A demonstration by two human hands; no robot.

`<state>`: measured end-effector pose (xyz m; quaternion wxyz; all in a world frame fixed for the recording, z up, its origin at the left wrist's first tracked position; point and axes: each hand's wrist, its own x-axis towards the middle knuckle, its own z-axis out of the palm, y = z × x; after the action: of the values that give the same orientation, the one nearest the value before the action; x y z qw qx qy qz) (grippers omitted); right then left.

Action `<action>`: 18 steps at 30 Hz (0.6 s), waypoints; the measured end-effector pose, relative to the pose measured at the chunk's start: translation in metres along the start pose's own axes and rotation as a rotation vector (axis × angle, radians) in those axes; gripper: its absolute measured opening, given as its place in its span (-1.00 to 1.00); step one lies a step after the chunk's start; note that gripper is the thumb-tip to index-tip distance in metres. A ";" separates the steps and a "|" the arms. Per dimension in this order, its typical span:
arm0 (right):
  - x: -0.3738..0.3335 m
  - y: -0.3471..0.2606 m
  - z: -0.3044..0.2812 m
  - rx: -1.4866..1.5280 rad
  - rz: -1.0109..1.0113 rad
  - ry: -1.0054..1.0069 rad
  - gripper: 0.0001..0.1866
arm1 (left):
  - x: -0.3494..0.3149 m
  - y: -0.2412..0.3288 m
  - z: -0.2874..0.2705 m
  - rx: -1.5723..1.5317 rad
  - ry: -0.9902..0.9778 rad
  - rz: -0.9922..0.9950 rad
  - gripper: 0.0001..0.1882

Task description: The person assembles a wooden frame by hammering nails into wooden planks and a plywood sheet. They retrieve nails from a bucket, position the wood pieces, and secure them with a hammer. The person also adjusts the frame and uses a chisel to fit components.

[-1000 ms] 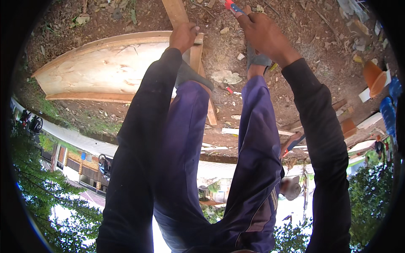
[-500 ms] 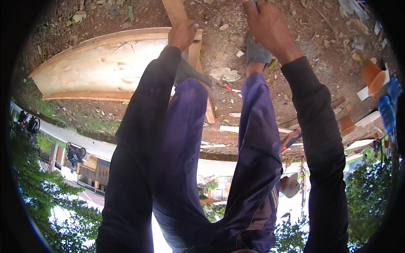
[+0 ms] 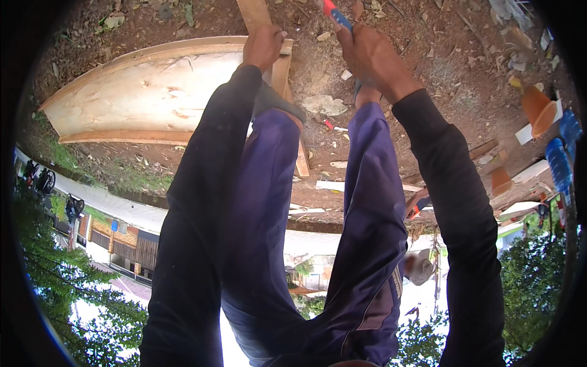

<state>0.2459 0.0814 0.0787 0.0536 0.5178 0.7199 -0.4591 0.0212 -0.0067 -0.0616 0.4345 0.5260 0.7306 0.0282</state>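
Note:
My left hand is closed around a flat wooden strip that runs up past the top edge. Just left of it, and partly behind my left arm, lies a long pale wooden panel with raised curved rims narrowing to the far left. Another narrow wood piece stands below my left fist, beside my left foot. My right hand grips a tool by its red-and-blue handle. The tool's working end is beyond the top edge, so its kind is hidden. Beneath that hand is my right foot.
Bare soil with leaves and scraps surrounds me. A small red-and-white item lies between my feet. Orange pots and blue objects lie at the right. Another person's hand holds a red-and-dark tool beyond my right leg.
My right hand has moved left and slightly down, bringing the red-and-blue handle further into view. My left hand keeps its hold on the wooden strip, almost unmoved.

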 end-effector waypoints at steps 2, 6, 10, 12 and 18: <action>0.006 0.026 0.020 -0.093 -0.025 -0.070 -0.58 | -0.007 -0.004 -0.002 0.004 0.109 0.085 -0.71; 0.018 -0.010 -0.024 0.105 0.236 0.132 -0.55 | -0.055 -0.002 -0.023 -0.094 0.295 -0.163 -0.68; 0.021 0.000 -0.009 0.079 0.146 0.207 -0.38 | -0.092 -0.009 -0.030 -0.048 0.186 -0.274 -0.65; 0.000 0.022 0.029 -0.074 0.060 0.028 -0.35 | -0.104 -0.016 -0.030 -0.050 0.184 -0.303 -0.65; 0.031 -0.004 -0.019 0.117 0.296 0.168 -0.34 | -0.148 0.011 -0.046 -0.165 0.160 -0.429 -0.68</action>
<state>0.2363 0.1162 0.0752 0.0301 0.6569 0.6099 -0.4423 0.0091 -0.1001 0.0618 0.4129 0.3176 0.8529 0.0362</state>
